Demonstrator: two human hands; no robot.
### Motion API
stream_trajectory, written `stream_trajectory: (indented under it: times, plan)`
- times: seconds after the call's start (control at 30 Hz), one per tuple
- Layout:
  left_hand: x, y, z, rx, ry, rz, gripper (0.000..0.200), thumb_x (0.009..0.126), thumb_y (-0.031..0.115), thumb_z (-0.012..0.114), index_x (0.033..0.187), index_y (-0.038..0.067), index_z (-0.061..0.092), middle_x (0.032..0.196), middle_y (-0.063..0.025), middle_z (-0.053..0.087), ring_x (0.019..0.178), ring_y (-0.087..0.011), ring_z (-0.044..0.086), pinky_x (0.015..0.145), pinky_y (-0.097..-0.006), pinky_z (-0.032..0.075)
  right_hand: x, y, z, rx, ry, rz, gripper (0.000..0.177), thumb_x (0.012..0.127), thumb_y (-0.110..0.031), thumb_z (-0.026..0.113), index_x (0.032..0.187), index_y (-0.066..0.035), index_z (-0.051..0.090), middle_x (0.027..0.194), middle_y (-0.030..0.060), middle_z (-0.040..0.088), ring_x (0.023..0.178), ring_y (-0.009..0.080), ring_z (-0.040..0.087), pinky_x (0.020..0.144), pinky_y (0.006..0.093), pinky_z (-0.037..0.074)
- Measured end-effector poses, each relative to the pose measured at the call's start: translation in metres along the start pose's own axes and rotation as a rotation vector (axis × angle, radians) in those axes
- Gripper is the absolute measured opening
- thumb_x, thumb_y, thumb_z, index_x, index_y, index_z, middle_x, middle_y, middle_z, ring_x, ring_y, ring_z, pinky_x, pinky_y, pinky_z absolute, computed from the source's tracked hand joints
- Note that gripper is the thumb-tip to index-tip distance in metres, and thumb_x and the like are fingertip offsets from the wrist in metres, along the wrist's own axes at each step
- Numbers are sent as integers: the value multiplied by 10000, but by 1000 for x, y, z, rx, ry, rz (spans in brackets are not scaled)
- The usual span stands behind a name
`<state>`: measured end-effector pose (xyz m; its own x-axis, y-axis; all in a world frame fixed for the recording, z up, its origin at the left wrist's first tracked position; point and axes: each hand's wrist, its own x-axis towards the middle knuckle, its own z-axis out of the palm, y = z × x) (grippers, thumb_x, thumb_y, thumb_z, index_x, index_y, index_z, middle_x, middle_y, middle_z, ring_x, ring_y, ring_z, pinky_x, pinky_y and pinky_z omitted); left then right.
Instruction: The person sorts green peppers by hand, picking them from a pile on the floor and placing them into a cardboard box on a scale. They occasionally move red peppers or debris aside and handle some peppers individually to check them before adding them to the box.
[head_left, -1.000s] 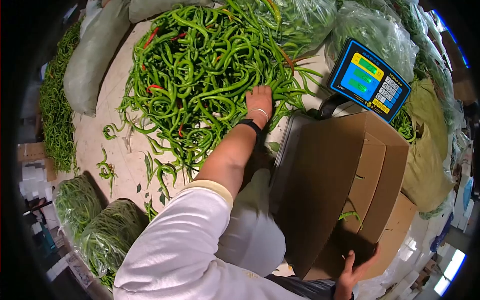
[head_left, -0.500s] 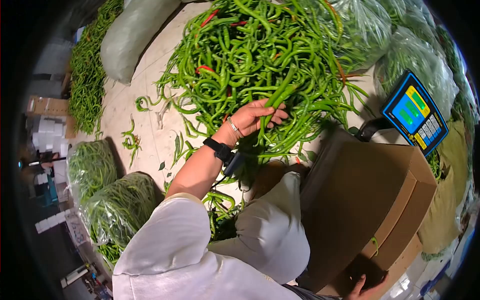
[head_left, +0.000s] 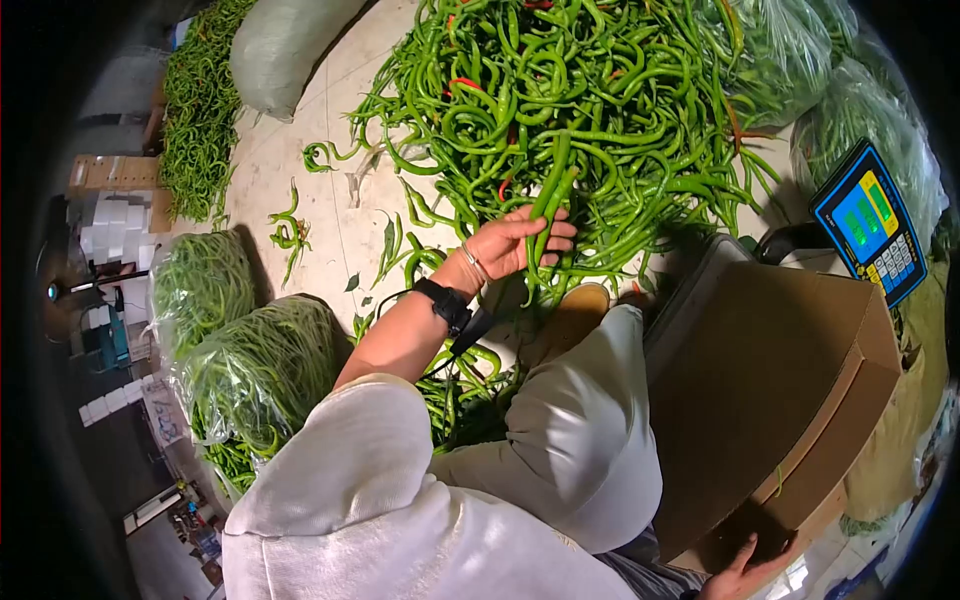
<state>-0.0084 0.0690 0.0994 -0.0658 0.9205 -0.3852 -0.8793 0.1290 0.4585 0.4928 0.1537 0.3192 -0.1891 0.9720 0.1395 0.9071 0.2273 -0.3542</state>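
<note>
My left hand (head_left: 520, 242), with a bracelet and a black strapped device on the wrist, is closed around a few long green chili peppers (head_left: 551, 205). They point up past the fingers, just over the near edge of a big heap of green chili peppers (head_left: 580, 90) with some red ones mixed in. At the bottom right, my right hand (head_left: 745, 575) grips the lower edge of an open cardboard box (head_left: 770, 390), tilted beside my leg. Part of that hand is cut off by the frame. One thin pepper (head_left: 779, 481) lies against the box flap.
A scale display (head_left: 870, 222) with lit digits stands behind the box. Clear bags of peppers (head_left: 262, 370) sit at left, more bags (head_left: 870, 130) at right. A pale stuffed sack (head_left: 285, 55) lies at the upper left. Loose peppers (head_left: 290, 235) are scattered on the floor.
The view has shifted, so the heap, box and scale appear farther right. My left hand still holds peppers, now turned more upright and nearer the heap's edge. My right hand stays at the box.
</note>
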Motion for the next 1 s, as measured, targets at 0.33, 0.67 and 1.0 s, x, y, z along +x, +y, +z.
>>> stream_trajectory:
  times: [0.33, 0.67, 1.0]
  plan:
    - [-61, -26, -55, 687, 86, -409, 306, 862, 142, 542, 1161, 83, 533, 1101, -66, 590, 943, -143, 577, 794, -300, 471, 1, -2, -11, -288, -11, -49, 668, 845, -406, 597, 1262, 62, 369, 1135, 270, 513, 1019, 373, 513, 889, 414, 413]
    - [12, 18, 20, 1704, 169, 671, 228, 740, -12, 570, 964, 33, 573, 984, -136, 583, 945, -315, 558, 831, -367, 442, 1, 10, -3, 7, -21, 37, 623, 851, -322, 613, 1271, 57, 352, 1170, 266, 490, 1040, 366, 508, 884, 404, 426]
    - [169, 26, 47, 2521, 461, 554, 298, 726, 54, 518, 1013, 117, 567, 992, -95, 590, 935, -272, 561, 818, -391, 379, 6, -31, -2, 205, -48, 322, 607, 883, -238, 499, 1356, 31, 229, 1328, 221, 312, 1140, 323, 417, 963, 408, 382]
